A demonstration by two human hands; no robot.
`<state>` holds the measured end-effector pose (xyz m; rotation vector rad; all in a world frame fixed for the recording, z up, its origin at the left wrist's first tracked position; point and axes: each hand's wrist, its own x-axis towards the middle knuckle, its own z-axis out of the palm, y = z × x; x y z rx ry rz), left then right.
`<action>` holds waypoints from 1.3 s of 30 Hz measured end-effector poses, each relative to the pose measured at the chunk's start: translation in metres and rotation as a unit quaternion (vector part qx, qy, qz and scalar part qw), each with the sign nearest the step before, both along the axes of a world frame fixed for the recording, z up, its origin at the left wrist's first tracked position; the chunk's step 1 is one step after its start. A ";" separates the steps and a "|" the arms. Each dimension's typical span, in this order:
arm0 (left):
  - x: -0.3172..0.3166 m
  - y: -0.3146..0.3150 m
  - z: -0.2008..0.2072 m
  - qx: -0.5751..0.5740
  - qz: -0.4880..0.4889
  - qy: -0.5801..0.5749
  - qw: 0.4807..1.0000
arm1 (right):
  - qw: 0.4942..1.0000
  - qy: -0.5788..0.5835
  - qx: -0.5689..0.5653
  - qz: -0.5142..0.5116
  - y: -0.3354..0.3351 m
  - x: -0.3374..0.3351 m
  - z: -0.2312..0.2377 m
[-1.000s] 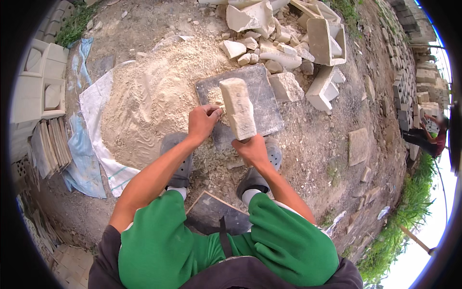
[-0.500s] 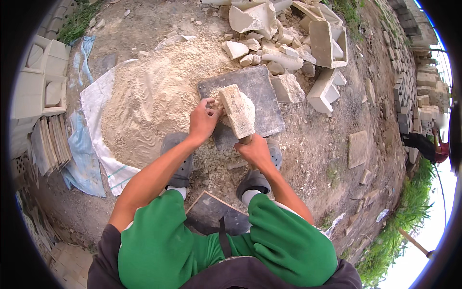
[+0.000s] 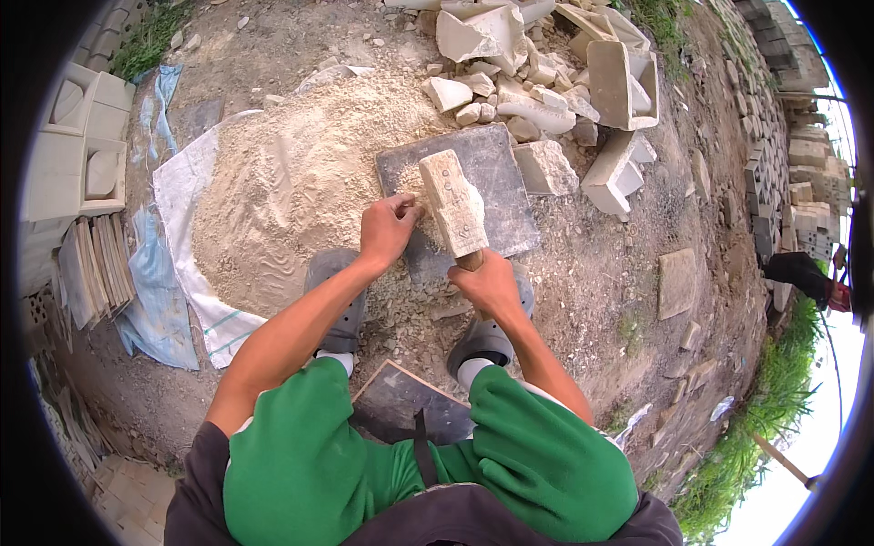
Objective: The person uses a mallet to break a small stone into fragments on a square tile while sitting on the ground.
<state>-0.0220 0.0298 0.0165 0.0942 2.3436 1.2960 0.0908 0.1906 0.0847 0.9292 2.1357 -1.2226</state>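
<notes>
My right hand [image 3: 489, 285] grips the short handle of a wooden mallet [image 3: 452, 205], whose pale, dusty block head hangs over a dark square slab [image 3: 512, 196] on the ground. White material shows behind the head's right side, partly hidden by it. At the slab's left edge is my left hand [image 3: 390, 227], fingers curled and pinched together; whatever they hold, if anything, I cannot make out. Beside the mallet head, pale crumbs [image 3: 414, 182] lie on the slab.
Left of the slab, crushed pale grit [image 3: 291, 173] is heaped on a white sheet [image 3: 182, 200]. Broken blocks [image 3: 537, 109] pile up beyond it. My shoes [image 3: 482, 341] flank the slab's near side. Another person [image 3: 806, 273] is at the far right.
The mallet head has shifted slightly right and up from the slab, showing more handle. My left hand has moved down a little, its fingers drawn in closer. The person at far right has moved.
</notes>
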 end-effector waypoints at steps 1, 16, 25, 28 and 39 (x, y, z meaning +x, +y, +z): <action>-0.001 0.000 0.002 -0.015 -0.011 -0.027 0.999 | 1.000 0.000 0.000 -0.001 0.000 0.002 -0.001; -0.004 -0.001 0.003 -0.015 -0.016 -0.039 0.999 | 0.998 0.048 0.037 0.030 0.002 -0.002 0.006; -0.011 -0.004 -0.010 -0.007 -0.038 0.001 0.999 | 1.000 0.008 0.005 -0.011 0.017 0.009 -0.015; -0.023 0.001 -0.008 -0.031 -0.060 0.029 0.997 | 0.996 -0.013 -0.023 -0.081 0.026 0.015 -0.011; -0.053 0.030 0.019 -0.213 -0.233 0.096 0.944 | 0.994 0.010 -0.004 -0.105 0.030 0.024 -0.013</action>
